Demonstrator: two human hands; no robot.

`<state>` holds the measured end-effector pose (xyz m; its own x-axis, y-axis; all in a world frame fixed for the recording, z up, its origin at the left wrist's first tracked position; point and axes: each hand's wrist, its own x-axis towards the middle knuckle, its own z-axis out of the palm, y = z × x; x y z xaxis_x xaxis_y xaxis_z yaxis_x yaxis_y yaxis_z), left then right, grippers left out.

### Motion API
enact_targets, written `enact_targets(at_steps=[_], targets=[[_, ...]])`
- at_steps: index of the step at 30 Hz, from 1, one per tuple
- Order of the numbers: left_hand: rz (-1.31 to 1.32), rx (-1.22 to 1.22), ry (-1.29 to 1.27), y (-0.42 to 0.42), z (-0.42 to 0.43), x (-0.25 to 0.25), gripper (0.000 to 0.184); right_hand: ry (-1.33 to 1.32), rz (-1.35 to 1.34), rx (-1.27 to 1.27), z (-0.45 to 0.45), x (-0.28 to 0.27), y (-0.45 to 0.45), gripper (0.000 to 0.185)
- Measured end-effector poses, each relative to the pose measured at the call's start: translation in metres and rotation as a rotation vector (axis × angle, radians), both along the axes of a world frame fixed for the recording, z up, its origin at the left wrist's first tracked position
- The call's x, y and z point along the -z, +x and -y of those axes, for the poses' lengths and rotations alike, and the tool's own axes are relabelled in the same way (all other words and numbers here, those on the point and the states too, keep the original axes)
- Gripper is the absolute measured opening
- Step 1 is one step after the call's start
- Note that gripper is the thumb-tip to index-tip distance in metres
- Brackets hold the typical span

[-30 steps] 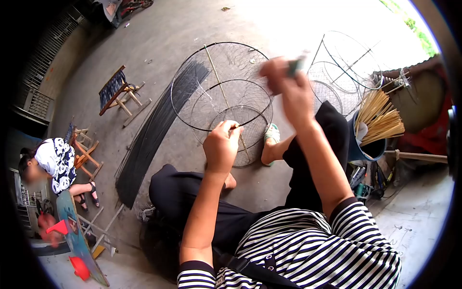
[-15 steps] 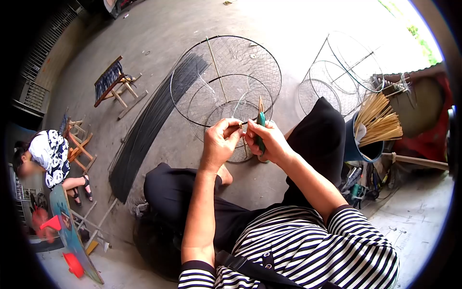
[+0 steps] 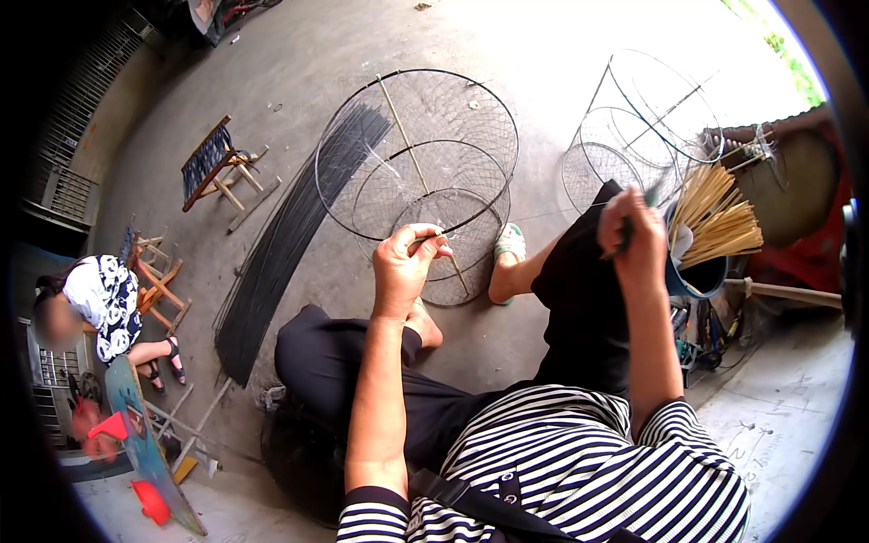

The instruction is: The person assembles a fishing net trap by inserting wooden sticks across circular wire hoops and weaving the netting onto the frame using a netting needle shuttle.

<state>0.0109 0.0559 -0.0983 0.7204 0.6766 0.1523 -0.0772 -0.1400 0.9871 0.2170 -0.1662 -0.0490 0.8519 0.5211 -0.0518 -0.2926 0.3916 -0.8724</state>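
Note:
My left hand pinches the near rim of a round wire-framed net cage, at the lower end of a thin stick fixed across it. The cage has black hoops with fine mesh between them and stands on the floor in front of me. Raised to the right, beside the bucket of sticks, is my right hand, blurred by motion. Its fingers are closed around green-handled pliers, mostly hidden by the hand. A faint thread appears to run between the cage and my right hand.
A bundle of thin black rods lies left of the cage. At right stand a blue bucket of bamboo sticks and another net cage. A folding stool and a seated person are at left.
My right hand has moved away from my left hand, up and to the right, taking the pliers along. My left hand stays at the hoop. The view has shifted slightly.

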Motion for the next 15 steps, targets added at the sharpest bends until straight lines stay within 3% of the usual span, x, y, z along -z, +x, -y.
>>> enact_targets(at_steps=[7,12,15], targets=[[-0.028,-0.013,0.022,0.001,0.002,0.001,0.01,0.272,0.033,0.175,0.072,-0.021,0.044,0.032],[-0.048,-0.023,0.097,0.002,0.002,0.002,0.01,0.418,0.09,0.223,0.094,-0.028,0.052,0.019],[-0.057,-0.033,0.142,0.003,0.001,0.005,0.009,0.532,0.08,0.418,0.097,-0.024,0.056,0.018]])
